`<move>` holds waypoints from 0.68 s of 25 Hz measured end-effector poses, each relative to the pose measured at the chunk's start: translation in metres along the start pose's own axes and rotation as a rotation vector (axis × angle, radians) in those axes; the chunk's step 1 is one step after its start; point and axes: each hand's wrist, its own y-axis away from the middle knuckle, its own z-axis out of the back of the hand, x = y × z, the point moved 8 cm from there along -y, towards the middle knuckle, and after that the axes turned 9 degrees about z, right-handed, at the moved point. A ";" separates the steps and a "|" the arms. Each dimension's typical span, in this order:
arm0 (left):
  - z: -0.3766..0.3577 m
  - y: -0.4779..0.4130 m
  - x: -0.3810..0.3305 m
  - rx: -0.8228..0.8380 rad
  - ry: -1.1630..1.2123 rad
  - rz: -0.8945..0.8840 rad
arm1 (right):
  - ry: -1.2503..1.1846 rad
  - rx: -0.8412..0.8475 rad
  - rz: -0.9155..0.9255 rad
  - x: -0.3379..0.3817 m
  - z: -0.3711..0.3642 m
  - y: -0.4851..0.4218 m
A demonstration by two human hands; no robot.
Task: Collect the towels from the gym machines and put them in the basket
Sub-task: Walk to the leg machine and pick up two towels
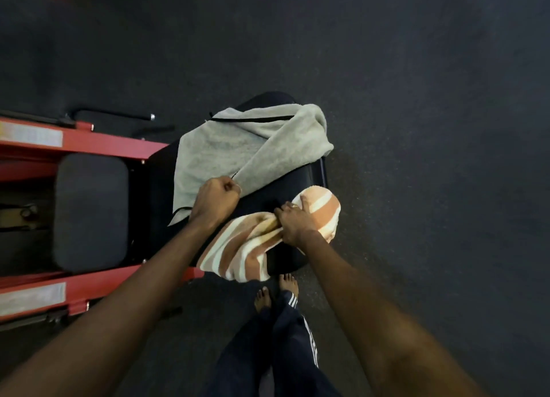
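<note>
Both bare forearms reach in from the bottom edge, above dark track pants with white side stripes [285,337] and bare feet [275,292] on the dark gym floor [431,99]. Left hand [215,200] fisted tight on the near edge of a grey towel [238,146], black trim along its border; that towel is spread over the far half of the black padded seat [285,188], draping past its far edge. Right hand [294,222] clamped on a bunched orange-and-white striped towel [238,254], which lies across the seat's near half, one end hanging off the near-left corner, other end bulging at the right edge. Hands apart, one towel each. Red machine frame [89,144] with a second black pad [90,212] sits left of the seat. Basket not in view.
</note>
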 end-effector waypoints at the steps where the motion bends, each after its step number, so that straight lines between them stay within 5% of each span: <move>1: -0.007 -0.002 -0.014 0.020 -0.018 -0.027 | -0.043 -0.004 0.004 0.002 0.007 0.006; 10: -0.064 -0.083 -0.111 0.114 -0.264 -0.193 | -0.473 0.283 -0.176 -0.027 0.020 0.070; 13: -0.103 -0.132 -0.117 0.188 -0.460 -0.209 | -0.599 0.295 -0.293 -0.044 0.006 0.083; 17: -0.141 -0.156 -0.102 0.304 -0.421 -0.192 | -0.853 0.199 -0.380 -0.045 -0.009 0.090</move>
